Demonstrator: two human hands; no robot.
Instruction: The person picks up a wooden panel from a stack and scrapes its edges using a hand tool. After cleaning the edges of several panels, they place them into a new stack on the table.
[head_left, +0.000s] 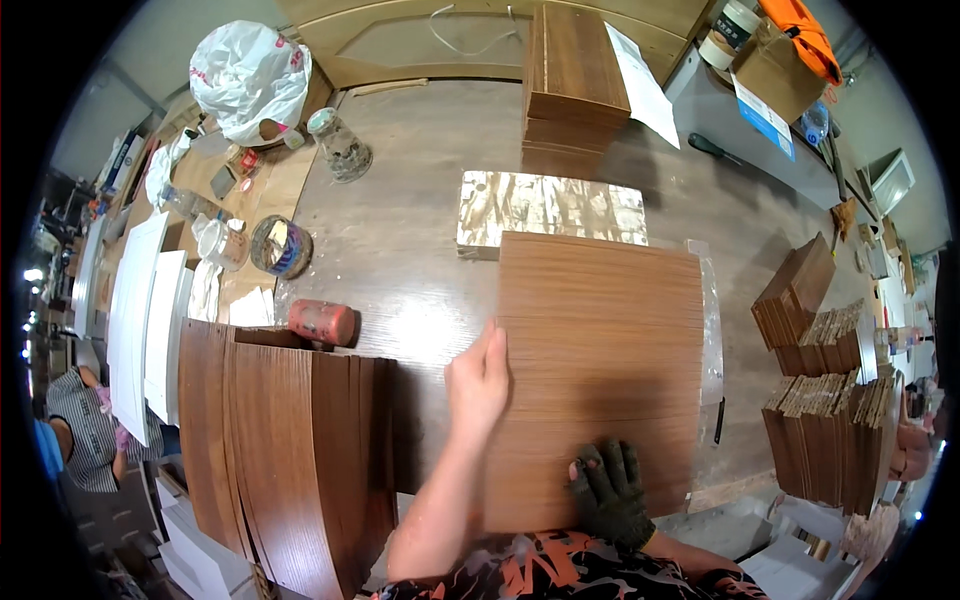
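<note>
A wood-grain brown board (600,340) lies in front of me, its far edge overlapping a block with a patchy white and brown top (550,205). My bare left hand (478,375) is closed on the board's left edge, thumb uppermost. On its near part rests my right hand (608,490) in a dark fingerless-tipped glove, fingers stretched flat over the surface. Along the board's right side runs a strip of clear film (711,330). A thin black tool (719,421) lies just beyond that strip.
At left stands a big stack of brown boards (290,450) beside a red cylinder (322,322). Glass jars (340,148) and a white plastic bag (250,80) sit farther back. More brown panels stand at the far middle (575,90) and right (830,430). A screwdriver (712,148) lies far right.
</note>
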